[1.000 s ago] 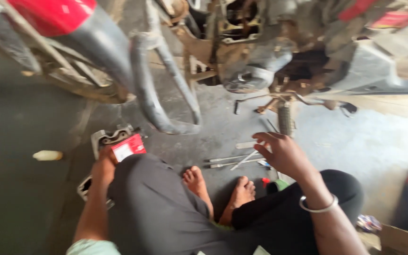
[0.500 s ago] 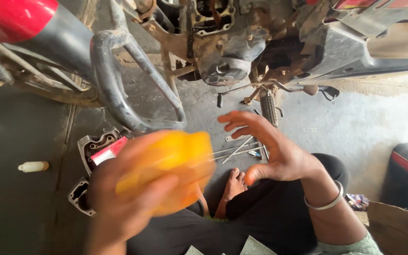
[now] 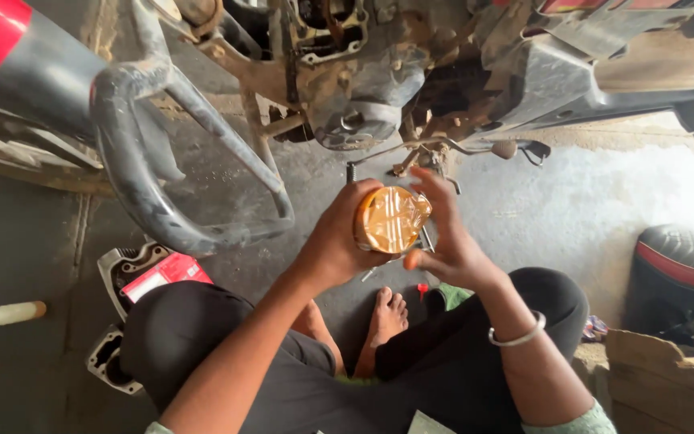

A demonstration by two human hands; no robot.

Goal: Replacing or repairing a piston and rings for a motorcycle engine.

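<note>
Your left hand (image 3: pixel 339 241) was clamped round the orange plastic-wrapped part (image 3: pixel 391 219) at centre frame, your right hand (image 3: pixel 443 241) open-fingered against its 3 o'clock side, and slick wrap could have let it slip onto the concrete floor (image 3: pixel 572 209) beneath the engine (image 3: pixel 363 88) at 12 o'clock.

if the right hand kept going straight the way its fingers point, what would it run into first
The right hand points up and slightly left, its fingers against the round orange container held in the left hand. Past that, it would likely first meet the thin metal lever under the motorcycle engine, though depth is unclear.
</note>
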